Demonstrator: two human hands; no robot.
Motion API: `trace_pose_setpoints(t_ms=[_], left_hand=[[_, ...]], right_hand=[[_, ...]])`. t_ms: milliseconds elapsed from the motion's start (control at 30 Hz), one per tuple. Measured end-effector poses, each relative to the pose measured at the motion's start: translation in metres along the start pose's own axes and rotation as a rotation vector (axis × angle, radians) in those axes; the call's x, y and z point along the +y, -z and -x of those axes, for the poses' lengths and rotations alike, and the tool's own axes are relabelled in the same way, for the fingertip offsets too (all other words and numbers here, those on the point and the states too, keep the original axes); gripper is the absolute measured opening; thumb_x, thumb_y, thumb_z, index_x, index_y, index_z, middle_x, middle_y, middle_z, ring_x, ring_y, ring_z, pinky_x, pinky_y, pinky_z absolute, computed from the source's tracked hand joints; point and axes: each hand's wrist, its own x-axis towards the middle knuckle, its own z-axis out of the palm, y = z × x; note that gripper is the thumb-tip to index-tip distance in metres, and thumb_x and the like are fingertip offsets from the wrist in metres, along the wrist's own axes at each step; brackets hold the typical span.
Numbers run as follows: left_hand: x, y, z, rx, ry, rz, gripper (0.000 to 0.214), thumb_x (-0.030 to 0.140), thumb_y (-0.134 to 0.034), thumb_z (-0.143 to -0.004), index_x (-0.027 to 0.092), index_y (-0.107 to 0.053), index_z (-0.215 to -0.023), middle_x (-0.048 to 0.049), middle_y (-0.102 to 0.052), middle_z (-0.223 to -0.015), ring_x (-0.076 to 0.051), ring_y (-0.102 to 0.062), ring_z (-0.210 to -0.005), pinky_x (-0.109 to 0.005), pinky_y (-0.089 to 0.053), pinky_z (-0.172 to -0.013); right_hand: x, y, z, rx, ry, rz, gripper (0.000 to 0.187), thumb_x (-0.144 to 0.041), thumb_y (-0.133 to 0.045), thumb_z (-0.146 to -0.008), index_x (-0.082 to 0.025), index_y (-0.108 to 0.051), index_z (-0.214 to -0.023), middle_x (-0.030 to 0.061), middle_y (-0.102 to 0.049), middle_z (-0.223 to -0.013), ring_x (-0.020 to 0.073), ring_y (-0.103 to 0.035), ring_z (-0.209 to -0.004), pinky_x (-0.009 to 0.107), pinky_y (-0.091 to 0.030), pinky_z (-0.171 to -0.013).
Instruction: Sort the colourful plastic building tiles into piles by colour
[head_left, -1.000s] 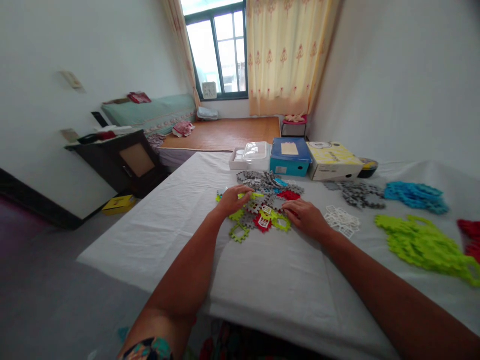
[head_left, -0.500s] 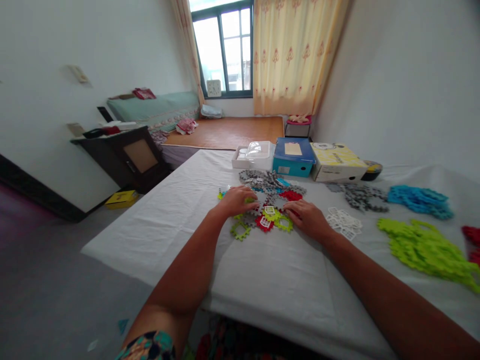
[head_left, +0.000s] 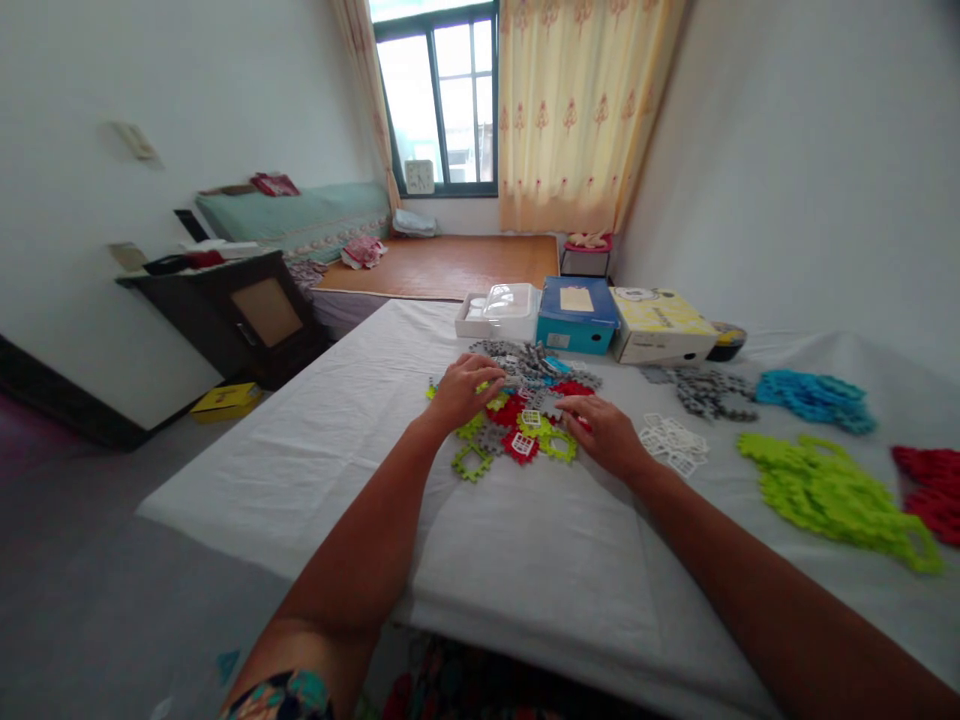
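Mixed pile (head_left: 510,410) of toothed toy pieces sits on the desk (head_left: 337,450), right between the two hands. The left hand (head_left: 461,390) is on its left side, palm down, with its fingers bent over the bits there. A lime piece (head_left: 496,402) peeks out by its fingertips, but I cannot tell if the hand is pinching anything. The right hand (head_left: 606,432) is on the other side, its fingers bent in at the edge, close to a flat gray piece (head_left: 547,403). I cannot tell if it has a grip either.

So the heap is to the right of the left hand and to the left of the right hand. It spreads out flat and goes on past the fingers, away from the person. No long side stands out. At the near edge, a lime ring (head_left: 471,462) is closer to the left hand, and a red piece with a white grid on it (head_left: 523,446) is in the middle.

Farther out, all the one-color piles are on the right hand's side. White grids (head_left: 673,442) are nearest, just beside the right wrist. Then come a gray pile (head_left: 709,392), a blue pile (head_left: 816,398), a big lime pile (head_left: 825,490) and, at the far right, a red pile (head_left: 930,490).

Behind the heap stand a clear tub (head_left: 512,308), a blue box (head_left: 577,315) and a yellow and white box (head_left: 664,330). Past them is a bed (head_left: 465,265) under a window (head_left: 454,100).
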Motion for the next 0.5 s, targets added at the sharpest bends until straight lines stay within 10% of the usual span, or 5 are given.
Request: trace_pose_setpoints(t_ms=[500], left_hand=[[0.016, -0.033, -0.001, 0.028, 0.346, 0.733, 0.040, 0.053, -0.056, -0.083, 0.015, -0.067, -0.092, -0.0002, -0.061, -0.069, -0.012, -0.058, -0.059, -0.023, -0.049, -0.056]], right_hand=[[0.000, -0.006, -0.007, 0.045, -0.358, -0.568, 0.030, -0.043, -0.058, -0.083, -0.019, -0.064, -0.100, 0.0032, -0.070, -0.083, 0.0168, -0.063, -0.072, 0.029, -0.051, -0.066]])
